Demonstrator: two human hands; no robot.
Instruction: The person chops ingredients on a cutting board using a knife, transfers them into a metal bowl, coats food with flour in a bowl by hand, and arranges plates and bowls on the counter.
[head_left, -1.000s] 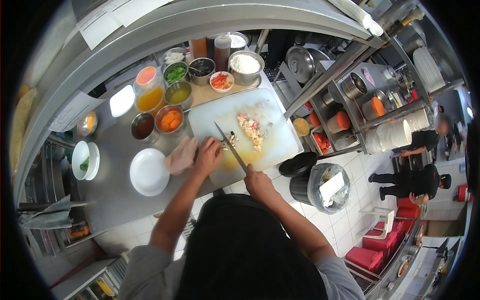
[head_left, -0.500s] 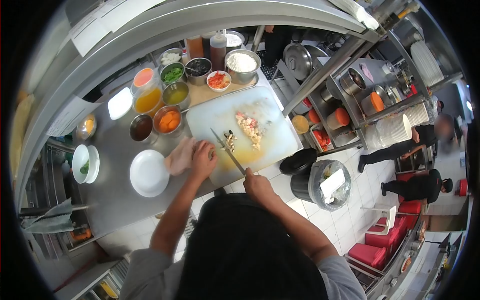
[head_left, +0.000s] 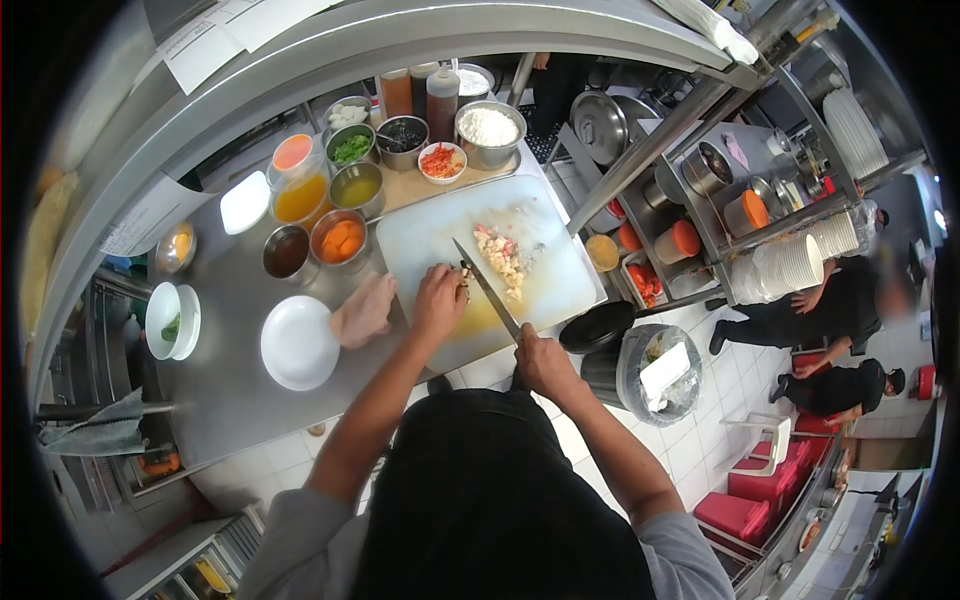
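Note:
My right hand (head_left: pixel 547 364) grips the handle of a kitchen knife (head_left: pixel 487 288), its blade slanting up and left over the white cutting board (head_left: pixel 560 285). My left hand (head_left: pixel 440 303) has its fingers bent together on a small pile of dark-edged chopped pieces (head_left: pixel 465 281), just left of the blade; the fingers partly hide it. Right of the knife lies a larger heap of pale and red chopped pieces (head_left: pixel 502 262). A pale pink, fleshy-looking lump (head_left: pixel 363 312), whose kind I cannot make out, lies between the board and a white plate (head_left: pixel 299 343).
Metal containers of orange pieces (head_left: pixel 340 238), dark sauce (head_left: pixel 287 252), chopped greens (head_left: pixel 351 148) and white powder (head_left: pixel 490 132) line the board's far and left sides. A lined bin (head_left: pixel 660 372) stands at the right. Two people in dark clothes (head_left: pixel 845 300) are farther right.
My left hand has moved from the pale lump onto the small pile. My right hand has shifted right and up with the knife, whose blade is now between the two piles.

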